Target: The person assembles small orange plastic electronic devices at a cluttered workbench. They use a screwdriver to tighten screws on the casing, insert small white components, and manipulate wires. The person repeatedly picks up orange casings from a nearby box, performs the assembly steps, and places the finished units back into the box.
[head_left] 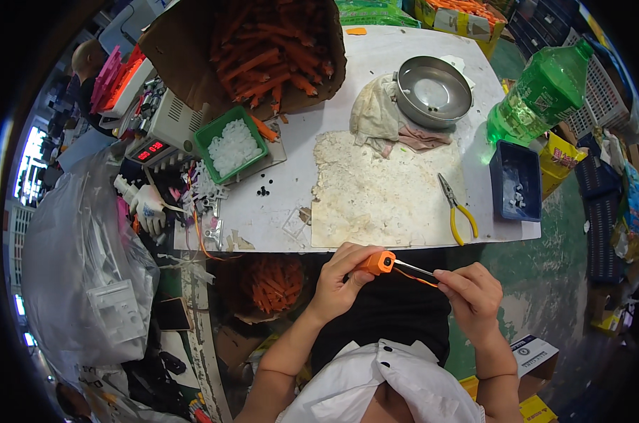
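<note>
My left hand (345, 278) grips an orange plastic housing (377, 263) with a dark round centre at its end, held just off the table's front edge. My right hand (472, 290) pinches a slim silver metal tool (415, 268), whose tip meets the end of the housing. Whether it is tweezers or a rod I cannot tell. A thin orange wire (420, 280) runs just below the tool between both hands. Yellow-handled pliers (459, 215) lie open on the table, beyond my right hand. A worn pale sheet (383, 194) covers the tabletop in front of me.
A box of orange parts (274, 56) leans at the back left, near a green tray (266, 149) of white pieces. Farther right are a metal bowl (432, 120), a rag (371, 113), a green bottle (545, 88) and a blue bin (506, 204). A power supply (171, 123) stands left.
</note>
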The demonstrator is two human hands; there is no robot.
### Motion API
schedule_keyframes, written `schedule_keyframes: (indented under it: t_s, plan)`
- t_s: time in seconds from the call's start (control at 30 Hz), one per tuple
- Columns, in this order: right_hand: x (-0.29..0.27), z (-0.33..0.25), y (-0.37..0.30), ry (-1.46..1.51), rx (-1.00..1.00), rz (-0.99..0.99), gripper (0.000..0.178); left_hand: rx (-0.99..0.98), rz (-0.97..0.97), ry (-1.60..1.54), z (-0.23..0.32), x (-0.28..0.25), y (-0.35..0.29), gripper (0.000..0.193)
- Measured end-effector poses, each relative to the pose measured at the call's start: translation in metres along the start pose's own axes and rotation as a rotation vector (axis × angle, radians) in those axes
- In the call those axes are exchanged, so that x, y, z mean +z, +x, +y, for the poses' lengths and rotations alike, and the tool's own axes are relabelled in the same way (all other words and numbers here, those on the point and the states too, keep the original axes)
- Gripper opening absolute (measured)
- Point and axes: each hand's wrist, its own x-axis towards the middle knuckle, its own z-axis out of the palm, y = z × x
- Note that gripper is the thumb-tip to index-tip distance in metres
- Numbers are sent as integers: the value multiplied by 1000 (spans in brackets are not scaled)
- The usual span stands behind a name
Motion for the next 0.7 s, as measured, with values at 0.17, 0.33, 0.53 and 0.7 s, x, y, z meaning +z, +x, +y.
schedule_keyframes:
  t_s: [0.17,0.33,0.53,0.7]
  plan:
    - [-3,1,-1,18,14,16,31,-5,5,-2,0,1,2,45]
    - [-1,2,-2,11,7,4,31,31,-6,38,1,1,3,44]
    - [3,5,-12,-112,-89,10,29,78,-52,134,2,-2,2,40]
    - [14,6,-23,301,312,-66,30,65,-70,177,5,-4,2,38]
